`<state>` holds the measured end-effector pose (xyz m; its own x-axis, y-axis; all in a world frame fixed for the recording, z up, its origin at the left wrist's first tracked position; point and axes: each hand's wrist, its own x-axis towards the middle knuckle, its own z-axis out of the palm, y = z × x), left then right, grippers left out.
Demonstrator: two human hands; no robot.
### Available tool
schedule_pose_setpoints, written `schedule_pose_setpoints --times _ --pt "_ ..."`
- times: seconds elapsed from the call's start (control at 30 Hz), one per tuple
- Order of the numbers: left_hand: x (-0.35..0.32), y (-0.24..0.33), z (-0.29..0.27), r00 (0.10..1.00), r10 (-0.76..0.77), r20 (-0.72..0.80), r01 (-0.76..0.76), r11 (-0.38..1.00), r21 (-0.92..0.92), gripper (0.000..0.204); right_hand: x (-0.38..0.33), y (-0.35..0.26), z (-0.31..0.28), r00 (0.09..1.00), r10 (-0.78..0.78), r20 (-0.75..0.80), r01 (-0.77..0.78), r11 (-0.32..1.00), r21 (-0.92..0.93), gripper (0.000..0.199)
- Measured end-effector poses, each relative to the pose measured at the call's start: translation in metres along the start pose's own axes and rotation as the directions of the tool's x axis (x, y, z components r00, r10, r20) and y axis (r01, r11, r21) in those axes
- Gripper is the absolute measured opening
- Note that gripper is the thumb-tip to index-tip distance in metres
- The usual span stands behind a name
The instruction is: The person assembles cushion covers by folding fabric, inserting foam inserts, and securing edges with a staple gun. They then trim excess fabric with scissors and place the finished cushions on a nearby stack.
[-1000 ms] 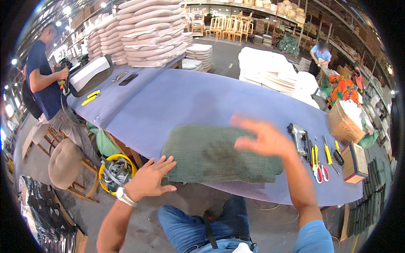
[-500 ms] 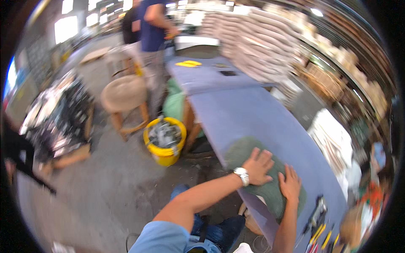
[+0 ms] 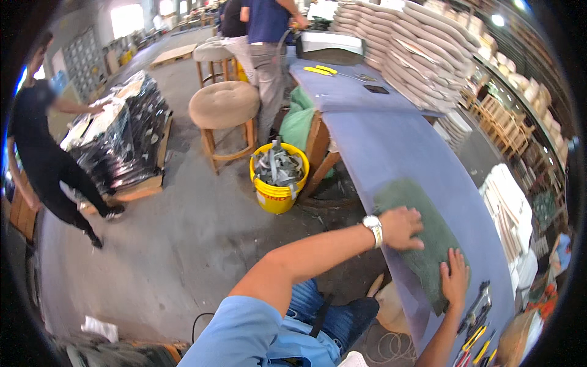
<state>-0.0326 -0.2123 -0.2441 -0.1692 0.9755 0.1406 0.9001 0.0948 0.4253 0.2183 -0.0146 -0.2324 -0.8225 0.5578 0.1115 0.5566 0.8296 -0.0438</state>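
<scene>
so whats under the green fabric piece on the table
The green fabric lies flat on the blue-covered table, with the left hand and right hand pressing on top. Whatever might sit between fabric and table is covered.

The left arm comes in from the lower middle, bare below a light blue sleeve, and stretches up to the right with the elbow only a little bent. A white watch sits on its wrist. The left hand point(image 3: 402, 227) lies palm down, fingers together. The right hand point(image 3: 454, 278) also lies flat, fingers spread, its forearm rising from the lower edge.
</scene>
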Motion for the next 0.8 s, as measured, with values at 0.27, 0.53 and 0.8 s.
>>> schedule_pose_setpoints --times 0.27,0.53,0.8 --pt "0.057 -0.045 -0.028 0.917 -0.384 -0.104 0.391 0.919 0.055 0.074 -0.026 0.083 0.021 0.919 0.375 -0.121 -0.203 0.715 0.669 0.061" --pt "0.042 -0.049 -0.031 0.903 -0.349 -0.25 0.399 0.897 0.189 0.07 -0.014 0.057 0.007 0.886 0.463 0.011 -0.262 0.481 0.837 0.077" --pt "0.047 -0.046 -0.015 0.929 -0.304 -0.212 0.35 0.909 0.227 0.073 -0.029 0.066 0.013 0.867 0.498 0.028 -0.252 0.39 0.885 0.077"
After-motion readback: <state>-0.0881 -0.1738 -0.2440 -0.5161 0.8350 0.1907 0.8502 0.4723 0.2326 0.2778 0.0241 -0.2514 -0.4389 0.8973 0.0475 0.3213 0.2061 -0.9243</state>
